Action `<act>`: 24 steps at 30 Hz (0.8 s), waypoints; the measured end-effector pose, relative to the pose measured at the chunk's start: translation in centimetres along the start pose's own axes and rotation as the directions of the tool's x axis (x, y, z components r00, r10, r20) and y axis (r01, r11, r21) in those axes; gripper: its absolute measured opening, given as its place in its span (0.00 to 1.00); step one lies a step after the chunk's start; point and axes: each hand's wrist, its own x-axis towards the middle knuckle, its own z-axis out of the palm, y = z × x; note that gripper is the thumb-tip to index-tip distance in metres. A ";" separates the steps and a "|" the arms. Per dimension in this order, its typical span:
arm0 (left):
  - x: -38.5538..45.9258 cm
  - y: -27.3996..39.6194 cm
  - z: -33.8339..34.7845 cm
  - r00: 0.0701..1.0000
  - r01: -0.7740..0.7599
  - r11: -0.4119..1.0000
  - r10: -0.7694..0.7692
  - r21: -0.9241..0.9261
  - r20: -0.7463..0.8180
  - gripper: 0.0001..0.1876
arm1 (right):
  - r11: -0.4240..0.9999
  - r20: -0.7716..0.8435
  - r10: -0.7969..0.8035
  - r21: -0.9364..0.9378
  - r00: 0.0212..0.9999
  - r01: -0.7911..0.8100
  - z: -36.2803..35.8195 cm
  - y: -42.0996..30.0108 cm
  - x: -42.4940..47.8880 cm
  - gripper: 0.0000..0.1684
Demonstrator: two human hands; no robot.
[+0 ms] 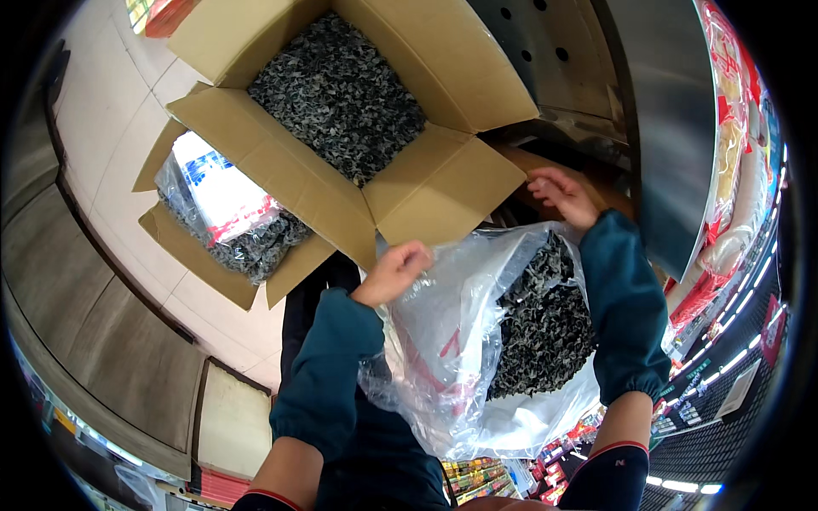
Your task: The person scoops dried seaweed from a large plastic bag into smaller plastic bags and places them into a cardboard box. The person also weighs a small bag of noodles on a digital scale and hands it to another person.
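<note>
A large clear plastic bag (447, 358) of dried black fungus (543, 319) stands before me, its side crumpled and folded outward. My left hand (396, 271), fingers curled, is at the bag's upper left edge; whether it grips the film is unclear. Beyond the bag's far right rim, my right hand (562, 197) has bent fingers beside the corner of a carton flap. I cannot see whether they touch it. That cardboard carton (441, 172) has its flaps spread and holds a deep layer of the same dried fungus (339, 96).
Left of the carton, a second box (198, 262) holds a bagged lot of fungus with printed white plastic bags (220, 185) on top. A metal panel (671, 121) rises at the right, beside red-printed packages (728, 147). Wood-look panels (102, 306) border the tiled floor (131, 153).
</note>
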 end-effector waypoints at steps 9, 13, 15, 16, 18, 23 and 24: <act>4.3 0.3 -2.6 0.939 -0.056 0.974 0.126 0.219 -0.321 0.13 | 0.873 -0.081 -0.277 -0.437 0.958 0.216 6.5 -2.1 -18.2 0.09; 5.6 1.1 -3.6 0.853 -0.029 0.914 0.233 0.404 -0.466 0.14 | 0.607 0.100 -0.210 -0.766 0.973 0.210 11.4 3.2 -20.6 0.49; 6.7 2.3 -4.6 0.848 0.044 0.816 0.275 0.577 -0.453 0.15 | 0.569 0.071 -0.230 -0.799 0.971 0.193 12.5 4.6 -19.7 0.54; 7.4 3.1 -5.2 0.847 0.079 0.750 0.296 0.656 -0.441 0.16 | 0.592 0.066 -0.240 -0.781 0.968 0.200 12.5 4.9 -19.3 0.54; 8.7 4.0 -6.7 0.824 0.010 0.689 0.405 0.725 -0.396 0.17 | 0.642 0.062 -0.256 -0.736 0.965 0.217 12.5 4.7 -18.3 0.53; 12.5 1.2 -9.9 0.868 0.189 0.565 0.287 0.803 -0.406 0.19 | 0.686 0.016 -0.154 -0.718 0.988 0.119 13.0 1.9 -15.7 0.47; 13.3 0.7 -10.2 0.891 0.217 0.568 0.217 0.794 -0.399 0.19 | 0.698 0.004 -0.142 -0.708 0.990 0.103 13.2 1.6 -15.3 0.47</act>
